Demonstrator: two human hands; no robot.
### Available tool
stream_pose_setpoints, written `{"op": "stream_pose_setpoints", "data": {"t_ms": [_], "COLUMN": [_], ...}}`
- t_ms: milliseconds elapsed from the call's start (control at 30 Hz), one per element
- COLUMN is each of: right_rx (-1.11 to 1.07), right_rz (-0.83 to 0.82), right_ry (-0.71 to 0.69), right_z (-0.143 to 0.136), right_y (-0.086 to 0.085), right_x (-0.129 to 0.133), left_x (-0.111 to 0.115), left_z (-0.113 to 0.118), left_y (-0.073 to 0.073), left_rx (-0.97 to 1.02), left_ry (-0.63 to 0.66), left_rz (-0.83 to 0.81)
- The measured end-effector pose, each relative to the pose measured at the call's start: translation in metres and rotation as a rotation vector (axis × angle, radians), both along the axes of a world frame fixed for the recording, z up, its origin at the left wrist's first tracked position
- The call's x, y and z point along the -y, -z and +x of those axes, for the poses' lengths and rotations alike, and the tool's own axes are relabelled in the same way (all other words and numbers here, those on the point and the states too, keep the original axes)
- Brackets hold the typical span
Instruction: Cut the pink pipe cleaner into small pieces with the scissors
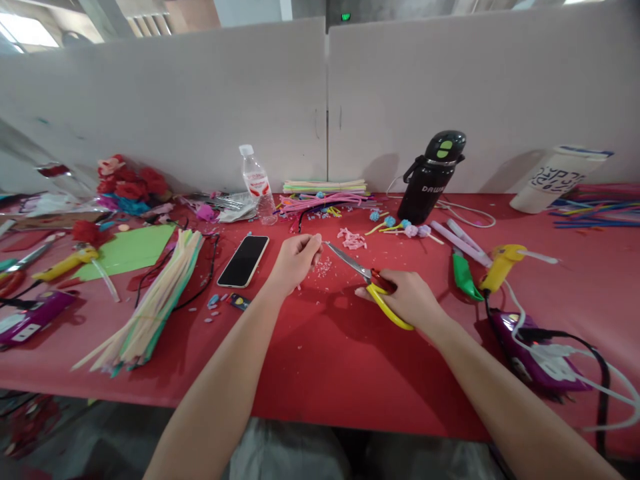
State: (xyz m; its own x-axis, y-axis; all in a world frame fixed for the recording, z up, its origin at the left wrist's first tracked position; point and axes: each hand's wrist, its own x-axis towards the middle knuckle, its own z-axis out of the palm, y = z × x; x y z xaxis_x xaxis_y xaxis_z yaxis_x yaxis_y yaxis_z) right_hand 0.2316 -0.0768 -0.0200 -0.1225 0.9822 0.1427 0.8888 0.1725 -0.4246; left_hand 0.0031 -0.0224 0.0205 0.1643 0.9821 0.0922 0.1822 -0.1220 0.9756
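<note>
My right hand [413, 297] grips a pair of scissors [350, 260] with yellow and red handles. The blades point up and left and look closed or nearly so. Close to their tip, the fingers of my left hand [297, 260] are pinched together; what they hold is too small to make out. Tiny pale clippings [324, 268] lie scattered on the red tabletop beneath the blades. A small heap of pink pieces [351, 239] sits just beyond the scissors.
A phone [244, 261] and a bundle of pale fuzzy stems [150, 307] lie to the left. Behind stand a water bottle [259, 187] and a black flask [431, 179]. At right are a yellow glue gun [503, 267], a purple power strip [533, 353] and loose cables.
</note>
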Motion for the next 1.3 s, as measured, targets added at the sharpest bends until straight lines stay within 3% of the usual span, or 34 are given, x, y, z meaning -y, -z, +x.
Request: {"op": "stream_pose_setpoints", "data": {"t_ms": [633, 1300], "right_rx": [-0.016, -0.004], "right_rz": [0.04, 0.019], "right_ry": [0.016, -0.004], "right_z": [0.0001, 0.001], "right_y": [-0.0009, -0.0019], "right_x": [0.0009, -0.0008], "left_x": [-0.0007, 0.0029], "left_z": [0.0, 0.0011], "left_y": [0.0005, -0.003], "left_rx": [0.064, -0.006], "left_ry": [-0.004, -0.003], "left_rz": [-0.014, -0.025]}}
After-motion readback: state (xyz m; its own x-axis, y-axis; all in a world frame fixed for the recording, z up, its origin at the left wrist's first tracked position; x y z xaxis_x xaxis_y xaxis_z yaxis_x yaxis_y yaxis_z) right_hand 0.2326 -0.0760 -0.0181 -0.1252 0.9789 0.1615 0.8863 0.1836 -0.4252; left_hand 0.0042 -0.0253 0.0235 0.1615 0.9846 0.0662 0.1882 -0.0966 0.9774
